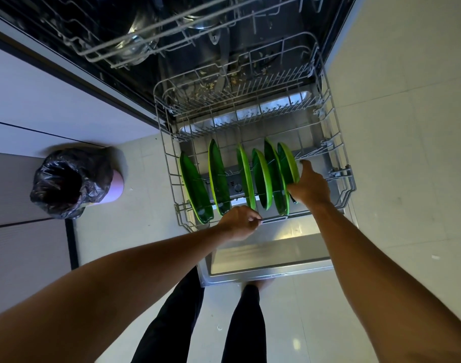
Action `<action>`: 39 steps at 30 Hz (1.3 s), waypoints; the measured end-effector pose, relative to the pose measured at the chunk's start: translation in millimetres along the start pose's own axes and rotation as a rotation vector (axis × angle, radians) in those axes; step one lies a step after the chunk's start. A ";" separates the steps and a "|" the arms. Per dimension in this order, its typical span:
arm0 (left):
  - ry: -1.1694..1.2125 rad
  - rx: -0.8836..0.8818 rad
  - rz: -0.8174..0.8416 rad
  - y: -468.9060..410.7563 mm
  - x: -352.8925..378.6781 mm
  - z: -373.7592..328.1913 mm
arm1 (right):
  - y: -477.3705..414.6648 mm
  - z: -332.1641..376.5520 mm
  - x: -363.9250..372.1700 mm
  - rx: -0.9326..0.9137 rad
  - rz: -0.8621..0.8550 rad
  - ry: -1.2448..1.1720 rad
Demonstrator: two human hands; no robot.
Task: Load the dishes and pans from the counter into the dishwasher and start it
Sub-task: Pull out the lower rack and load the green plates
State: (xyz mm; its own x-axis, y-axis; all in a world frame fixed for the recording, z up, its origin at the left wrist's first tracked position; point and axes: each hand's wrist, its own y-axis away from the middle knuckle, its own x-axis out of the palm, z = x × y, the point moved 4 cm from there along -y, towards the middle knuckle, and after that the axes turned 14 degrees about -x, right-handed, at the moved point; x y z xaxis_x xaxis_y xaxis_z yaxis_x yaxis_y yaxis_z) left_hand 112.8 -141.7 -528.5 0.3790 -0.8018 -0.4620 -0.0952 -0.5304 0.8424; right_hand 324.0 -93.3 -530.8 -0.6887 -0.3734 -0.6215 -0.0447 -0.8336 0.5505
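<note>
Plates (246, 176) — six green ones — stand on edge in a row across the front of the lower rack (338, 142), which is pulled out over the open door (271, 258). The last plate (289, 163), at the 3 o'clock end of the row, is in my right hand (309, 187). The fingers are closed on its near rim, and one finger lies up along its outer face.

That plate sits up and to 10 o'clock from my grip. Its long axis runs roughly 12 to 6, like the others, and it is close against its neighbour at 9 o'clock. I cannot tell whether its bottom edge is down between the wires yet.

My left hand (239, 222) is curled over the rack's front rail at 6 o'clock, holding only the wire — steadying it, I judge.

The right hand is plainly the nearer one for seating the plate. There is little room left at 3 o'clock before the rack's side wall, but the whole half at 12 o'clock is bare wire. The glossy plates on thin wires look prone to tipping.

The upper rack (135, 48) hangs above at 12 o'clock, and a lined bin (72, 184) stands on the floor (407, 127) at 9 o'clock.
</note>
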 end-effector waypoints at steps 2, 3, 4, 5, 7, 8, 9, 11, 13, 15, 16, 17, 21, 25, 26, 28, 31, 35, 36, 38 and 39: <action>0.007 -0.007 -0.003 2.6 0.3 0.0 | 9.8 -0.9 -7.8 0.056 0.009 -0.040; 0.012 -0.009 -0.007 3.0 -0.3 0.3 | 13.4 -1.3 -10.3 0.081 0.020 -0.049; 0.015 -0.016 -0.012 5.5 -2.2 -0.3 | 17.3 -1.6 -12.4 0.100 0.031 -0.055; 0.024 -0.018 -0.020 8.4 -3.3 0.0 | 22.3 -2.2 -14.5 0.111 0.044 -0.056; 0.042 -0.028 -0.038 15.0 -8.6 3.2 | 31.9 -0.2 -17.3 0.118 0.061 -0.059; 0.049 -0.036 -0.038 18.2 -12.2 4.9 | 35.4 0.5 -18.6 0.126 0.056 -0.070; 0.060 -0.037 -0.041 22.0 -15.1 6.6 | 40.3 1.5 -21.0 0.135 0.041 -0.086; 0.078 -0.034 -0.064 34.3 -25.6 11.7 | 53.9 8.9 -26.3 0.137 0.016 -0.099; 0.081 -0.026 -0.102 49.8 -39.6 18.6 | 68.6 23.1 -30.9 0.117 -0.033 -0.101; 0.102 -0.029 -0.133 65.3 -53.9 30.3 | 82.8 41.0 -31.8 0.103 -0.110 -0.124; 0.123 -0.037 -0.148 71.3 -60.8 36.6 | 87.2 49.7 -31.7 0.100 -0.139 -0.133; 0.135 -0.042 -0.168 76.5 -66.7 44.9 | 91.4 59.2 -29.6 0.100 -0.154 -0.137; 0.157 -0.067 -0.237 104.3 -97.8 91.7 | 107.3 115.7 -9.5 0.095 -0.119 -0.103; 0.263 -0.101 -0.298 135.0 -140.5 159.1 | 116.6 197.7 34.7 0.048 -0.134 -0.084; 0.295 -0.097 -0.315 141.6 -152.8 178.2 | 118.0 221.6 48.1 0.029 -0.139 -0.083; 0.338 -0.089 -0.349 156.7 -180.0 226.5 | 121.9 277.8 83.0 -0.016 -0.144 -0.056; 0.413 -0.082 -0.419 181.6 -228.8 300.3 | 129.3 363.9 136.9 -0.106 -0.156 -0.036; 0.532 -0.091 -0.661 248.7 -317.7 427.7 | 143.5 508.8 211.9 -0.286 -0.124 -0.016; 0.550 -0.109 -0.706 267.0 -335.6 455.1 | 148.5 541.6 223.3 -0.327 -0.120 -0.007; 0.583 -0.160 -0.817 316.2 -380.4 520.8 | 160.1 630.4 245.7 -0.451 -0.096 0.021; 0.590 -0.180 -0.879 337.7 -398.3 551.3 | 168.0 670.1 253.5 -0.529 -0.090 0.037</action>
State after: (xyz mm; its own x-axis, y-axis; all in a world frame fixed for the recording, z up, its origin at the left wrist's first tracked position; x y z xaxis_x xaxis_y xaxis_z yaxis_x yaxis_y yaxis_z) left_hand -577.8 -153.2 -212.9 0.6378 0.1259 -0.7599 0.5462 -0.7695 0.3309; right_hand -343.0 -55.4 -222.4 -0.6729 -0.2973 -0.6774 0.2750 -0.9506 0.1441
